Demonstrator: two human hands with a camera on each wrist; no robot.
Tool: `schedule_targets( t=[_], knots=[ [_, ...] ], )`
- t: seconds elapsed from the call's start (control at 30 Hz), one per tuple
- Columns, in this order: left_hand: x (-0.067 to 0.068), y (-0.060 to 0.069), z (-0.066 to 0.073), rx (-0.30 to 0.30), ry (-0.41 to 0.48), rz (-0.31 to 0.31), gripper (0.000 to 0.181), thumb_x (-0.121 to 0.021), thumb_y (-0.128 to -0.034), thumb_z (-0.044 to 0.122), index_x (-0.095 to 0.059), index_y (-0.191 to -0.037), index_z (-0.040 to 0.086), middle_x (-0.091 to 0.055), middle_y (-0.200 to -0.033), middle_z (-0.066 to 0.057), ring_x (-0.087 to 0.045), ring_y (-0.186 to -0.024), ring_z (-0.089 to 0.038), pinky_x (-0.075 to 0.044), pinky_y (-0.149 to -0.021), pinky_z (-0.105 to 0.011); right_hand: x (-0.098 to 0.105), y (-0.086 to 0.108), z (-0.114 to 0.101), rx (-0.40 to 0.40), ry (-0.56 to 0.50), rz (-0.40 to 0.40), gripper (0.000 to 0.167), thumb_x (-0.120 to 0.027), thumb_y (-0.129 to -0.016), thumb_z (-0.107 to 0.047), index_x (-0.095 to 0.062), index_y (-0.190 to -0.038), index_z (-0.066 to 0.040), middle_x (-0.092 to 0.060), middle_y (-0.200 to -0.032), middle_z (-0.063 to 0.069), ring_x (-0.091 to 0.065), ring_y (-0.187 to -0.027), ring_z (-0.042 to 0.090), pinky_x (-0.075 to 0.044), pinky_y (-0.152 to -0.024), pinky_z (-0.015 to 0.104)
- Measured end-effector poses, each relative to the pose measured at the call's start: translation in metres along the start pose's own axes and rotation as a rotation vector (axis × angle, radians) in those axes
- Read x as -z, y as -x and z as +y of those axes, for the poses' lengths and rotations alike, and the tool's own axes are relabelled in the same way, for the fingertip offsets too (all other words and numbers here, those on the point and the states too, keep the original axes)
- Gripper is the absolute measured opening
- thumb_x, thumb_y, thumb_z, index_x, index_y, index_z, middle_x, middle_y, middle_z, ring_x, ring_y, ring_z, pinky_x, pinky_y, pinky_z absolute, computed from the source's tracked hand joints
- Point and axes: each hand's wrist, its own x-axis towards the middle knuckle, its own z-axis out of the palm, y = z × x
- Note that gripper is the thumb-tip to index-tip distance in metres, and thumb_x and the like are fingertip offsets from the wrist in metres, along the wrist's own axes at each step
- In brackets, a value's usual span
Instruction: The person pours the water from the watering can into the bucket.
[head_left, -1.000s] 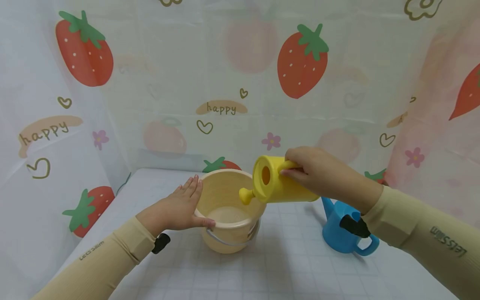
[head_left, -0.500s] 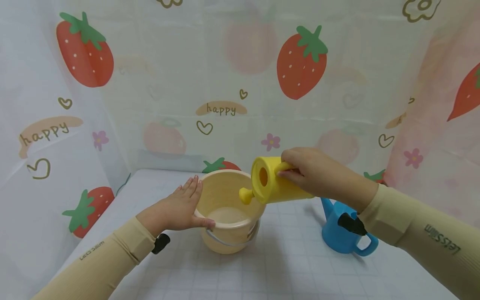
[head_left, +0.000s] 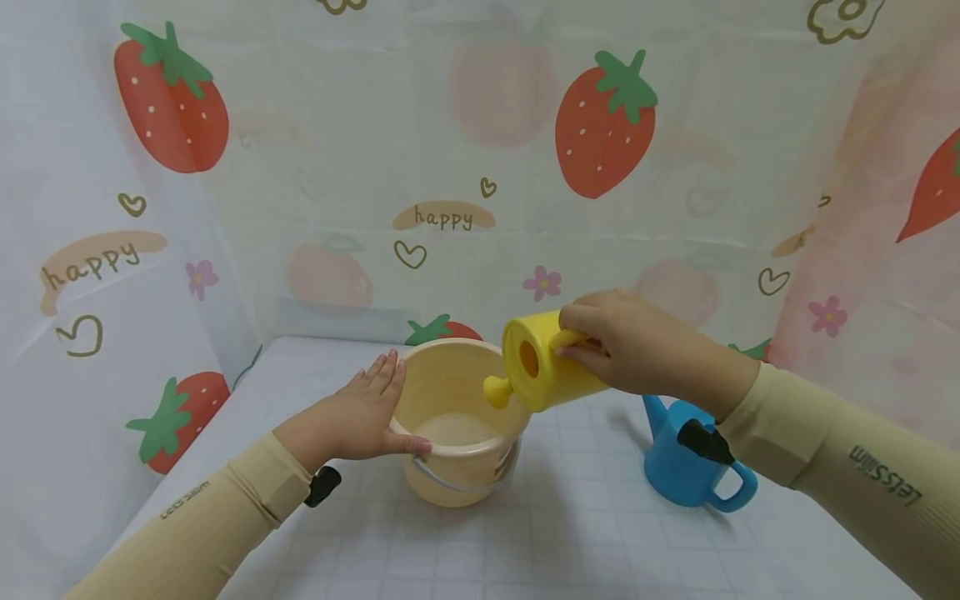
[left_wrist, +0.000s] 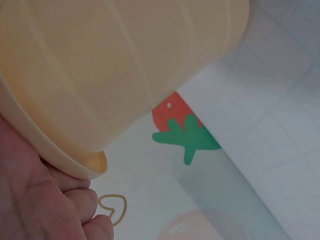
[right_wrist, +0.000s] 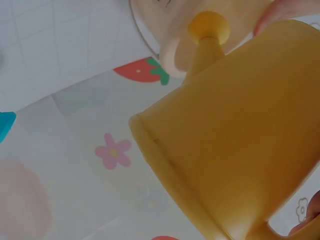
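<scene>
My right hand (head_left: 626,342) grips the handle of a yellow watering can (head_left: 562,375), which is tilted over a cream bucket (head_left: 461,479). The can's spout, with its round rose, points down over the bucket's right side; in the right wrist view the rose (right_wrist: 210,27) appears against the bucket. No water can be made out. My left hand (head_left: 356,417) rests on the bucket's left rim, fingers straight and thumb along the near edge. The left wrist view shows its fingers (left_wrist: 80,202) at the rim (left_wrist: 65,165). The bucket stands upright.
A blue watering can (head_left: 678,462) stands on the table to the right, partly behind my right wrist. White grid-patterned cloth covers the table (head_left: 585,533). A strawberry-printed curtain (head_left: 337,150) closes off the back and both sides.
My right hand has shifted slightly left, and the yellow watering can tilts more steeply, its base turned farther up. My left hand and the bucket stay in place.
</scene>
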Motion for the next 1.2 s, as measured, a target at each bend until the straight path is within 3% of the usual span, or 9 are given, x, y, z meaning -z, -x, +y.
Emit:
schedule_targets(
  t=[0.6, 1.2],
  knots=[
    [-0.0005, -0.0006, 0.0001, -0.008, -0.008, 0.014, 0.123, -0.039, -0.0675, 0.084, -0.009, -0.142, -0.009, -0.002, -0.149, -0.027, -0.003, -0.138, -0.037, -0.016, -0.107, -0.053, 0.0027, -0.001, 0.0025, 0.169, 0.058, 0.051, 0.016, -0.075, -0.077, -0.02, -0.06, -0.079, -0.016, -0.062, -0.076, -0.006, -0.055, -0.074, 0.011, -0.047, -0.078, 0.037],
    [0.0003, 0.0018, 0.0009, -0.008, 0.004, 0.013, 0.123, -0.038, -0.0675, 0.084, -0.009, -0.142, -0.009, -0.002, -0.149, -0.027, -0.003, -0.138, -0.038, -0.016, -0.107, -0.054, 0.0006, 0.0, 0.0036, 0.21, 0.085, 0.059, 0.018, -0.074, -0.078, -0.022, -0.057, -0.078, -0.016, -0.06, -0.077, -0.004, -0.053, -0.076, 0.014, -0.043, -0.075, 0.035]
  ],
)
